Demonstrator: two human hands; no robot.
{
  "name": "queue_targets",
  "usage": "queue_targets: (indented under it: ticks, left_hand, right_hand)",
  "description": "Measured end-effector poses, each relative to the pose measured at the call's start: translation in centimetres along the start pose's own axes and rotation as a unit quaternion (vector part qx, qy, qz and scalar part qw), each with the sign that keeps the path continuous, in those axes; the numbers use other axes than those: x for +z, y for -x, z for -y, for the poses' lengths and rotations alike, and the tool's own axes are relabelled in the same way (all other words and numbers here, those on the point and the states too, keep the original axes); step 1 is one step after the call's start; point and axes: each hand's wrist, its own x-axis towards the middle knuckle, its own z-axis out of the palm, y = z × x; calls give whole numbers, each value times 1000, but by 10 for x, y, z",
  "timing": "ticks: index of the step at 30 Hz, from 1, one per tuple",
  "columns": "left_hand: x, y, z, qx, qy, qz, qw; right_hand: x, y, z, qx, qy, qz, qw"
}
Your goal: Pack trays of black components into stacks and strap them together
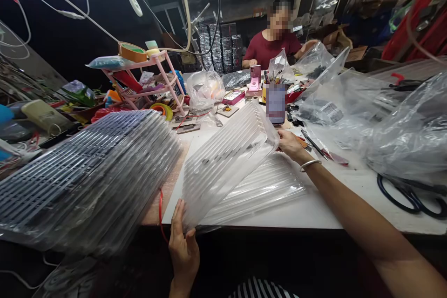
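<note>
A clear ribbed plastic tray [223, 153] is held up at a slant over the white tabletop. Its near left corner is between the thumb and fingers of my left hand [183, 242]. My right hand [291, 145], with a bangle at the wrist, grips the far right end, its fingertips partly hidden. Small dark pieces show in some of the grooves. Beneath it, another clear ribbed tray [261, 186] lies on the table. To the left stands a large stack of similar trays [94, 172], the upper ones with dark strips in their grooves.
A phone [275, 104] stands upright beyond the trays. Blue-handled scissors [412, 198] and clear plastic bags [408, 130] are at the right. A pink rack [139, 74] stands at the back left. Across the table sits a person in a dark red shirt [267, 49]. Cables hang overhead.
</note>
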Motion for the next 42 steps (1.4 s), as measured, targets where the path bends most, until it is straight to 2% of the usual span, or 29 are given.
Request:
queue_targets:
  ticks: [3, 8, 12, 20, 27, 37, 42]
  left_hand:
    - [-1, 0, -1, -12, 9, 3, 1000]
    - [-2, -1, -3, -21, 13, -1, 1000]
    - [-1, -1, -2, -14, 10, 3, 1000]
    - [-1, -1, -1, -10, 13, 1, 1000]
    - [-2, -1, -2, -14, 16, 7, 1000]
    - [-2, -2, -7, -40, 16, 6, 999]
    - [-2, -2, -5, -40, 15, 7, 999]
  right_hand:
    - [2, 0, -1, -1, 53, 4, 999]
    - [10, 0, 0, -30, 148, -41, 988]
    - [9, 0, 2, -43, 193, -45, 979]
    - [-6, 0, 11, -87, 268, -17, 959]
    - [6, 5, 9, -136, 333, 29, 933]
    - [13, 4, 7, -150, 395, 50, 905]
    - [21, 7, 9, -119, 413, 21, 903]
